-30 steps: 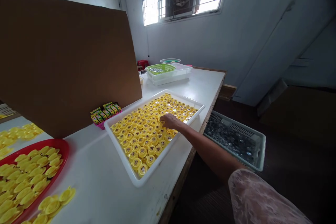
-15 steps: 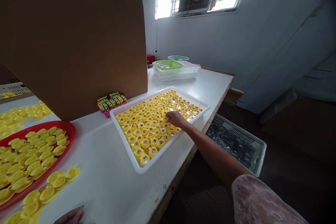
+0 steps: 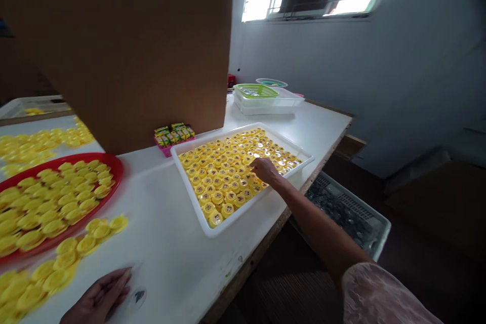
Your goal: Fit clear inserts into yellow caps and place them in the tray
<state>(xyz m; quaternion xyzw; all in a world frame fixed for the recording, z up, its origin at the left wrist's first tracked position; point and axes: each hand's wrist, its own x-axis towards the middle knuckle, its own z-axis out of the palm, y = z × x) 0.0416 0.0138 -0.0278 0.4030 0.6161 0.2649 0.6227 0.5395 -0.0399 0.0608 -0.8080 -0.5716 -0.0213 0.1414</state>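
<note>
My right hand (image 3: 265,170) reaches over the white tray (image 3: 205,224), its fingers curled down at the small yellow round pieces (image 3: 217,197) with printed centres that fill it. Whatever those fingers hold is hidden. At the bottom left, my left hand (image 3: 99,297) rests low over the table with thumb and fingers pressed together. I cannot make out what is in that pinch. Just beside it on the white surface lies a clear round disc (image 3: 138,297) with a dark picture. Loose yellow pieces (image 3: 64,258) without visible prints lie in a cluster left of that hand.
A red oval tray (image 3: 116,168) of plain yellow pieces stands at left. A brown cardboard panel (image 3: 152,55) rises behind a pink basket (image 3: 167,151) of small boxes. Farther back are a green basket (image 3: 274,92) and clear bin (image 3: 266,106). A grey crate (image 3: 381,235) sits below the table's right edge.
The view has turned left and down, so more of my left hand and the clear disc show. My right hand stays over the same part of the white tray.
</note>
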